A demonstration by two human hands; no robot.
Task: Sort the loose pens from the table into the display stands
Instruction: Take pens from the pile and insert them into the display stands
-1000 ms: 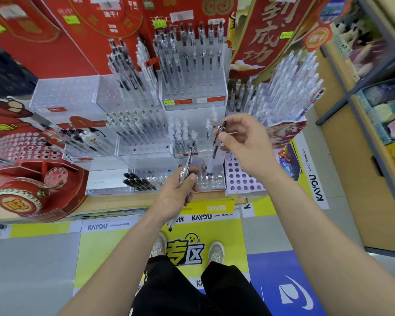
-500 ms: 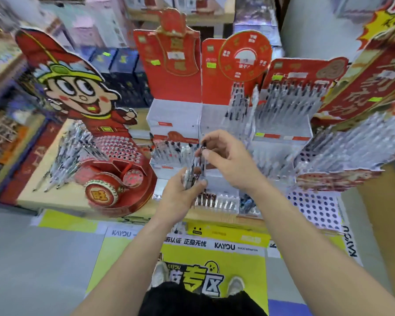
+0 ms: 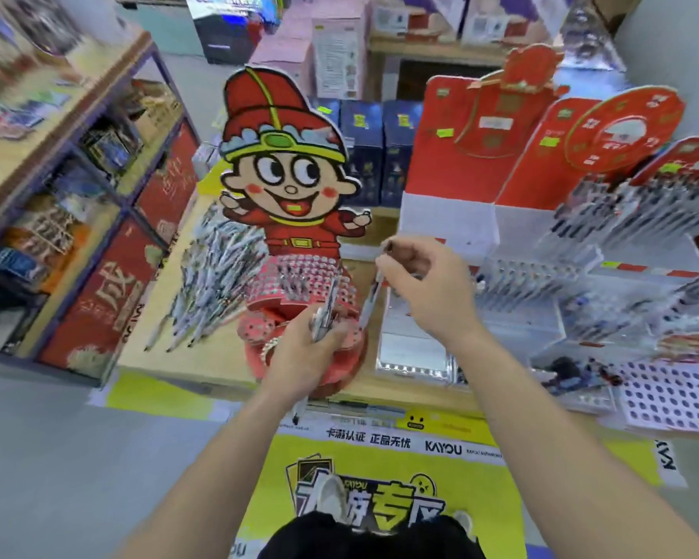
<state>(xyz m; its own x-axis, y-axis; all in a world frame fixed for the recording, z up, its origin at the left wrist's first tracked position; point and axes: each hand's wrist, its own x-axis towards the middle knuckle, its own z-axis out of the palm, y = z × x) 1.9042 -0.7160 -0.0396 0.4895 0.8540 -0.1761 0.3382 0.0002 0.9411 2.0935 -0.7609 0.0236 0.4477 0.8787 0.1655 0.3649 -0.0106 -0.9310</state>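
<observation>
A person's left hand [image 3: 299, 361] has its grip clamped round a small bundle of pens [image 3: 327, 308], held upright in front of a red drum-shaped stand [image 3: 267, 284] dotted with holes. The right hand [image 3: 428, 288], just beside it, has its grip pinched on 1 pen [image 3: 370, 302], which slants downward next to the bundle. A heap of loose pens [image 3: 214, 272] lies on the wooden table [image 3: 194, 357] left of the red stand, and clear tiered stands [image 3: 541, 276] holding pens fill the right side.
</observation>
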